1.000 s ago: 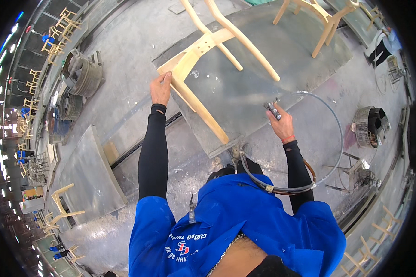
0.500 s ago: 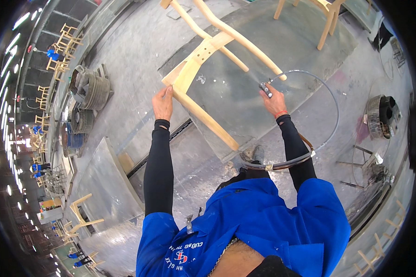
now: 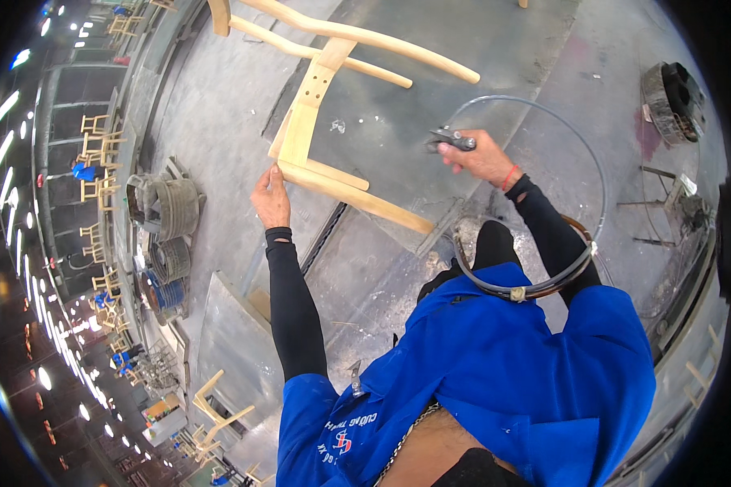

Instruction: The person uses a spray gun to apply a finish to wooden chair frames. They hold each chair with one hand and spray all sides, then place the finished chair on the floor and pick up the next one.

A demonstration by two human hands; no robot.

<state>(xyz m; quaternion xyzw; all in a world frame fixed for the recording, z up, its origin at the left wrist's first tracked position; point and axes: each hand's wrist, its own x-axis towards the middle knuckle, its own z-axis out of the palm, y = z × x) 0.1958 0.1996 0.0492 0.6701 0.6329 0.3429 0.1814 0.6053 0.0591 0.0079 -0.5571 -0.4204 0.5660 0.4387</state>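
Note:
A pale wooden chair frame [image 3: 304,122], with several small dark holes in its broad crosspiece, is tilted above a grey sheet [image 3: 390,154]. My left hand [image 3: 271,199] is closed on its near left corner, thumb and fingers at the joint where a long leg starts. To the right, apart from the wood, my right hand [image 3: 483,156] grips a small dark spray gun [image 3: 451,140] whose front points left toward the frame. From the gun a grey hose [image 3: 599,174] arcs right and down, joining a taped loop beside my right forearm.
Round, dark, ribbed bundles [image 3: 164,207] stand on the left. On the right are a dark drum-like container [image 3: 674,104] and a metal stand [image 3: 662,199]. Another wooden chair frame [image 3: 215,414] is at lower left. Farther left, a person in blue [image 3: 85,172] is among more chair frames.
The chair frame has turned, with my left hand still at its corner. My right hand has rotated, so the spray gun lies more sideways. The whole view has shifted.

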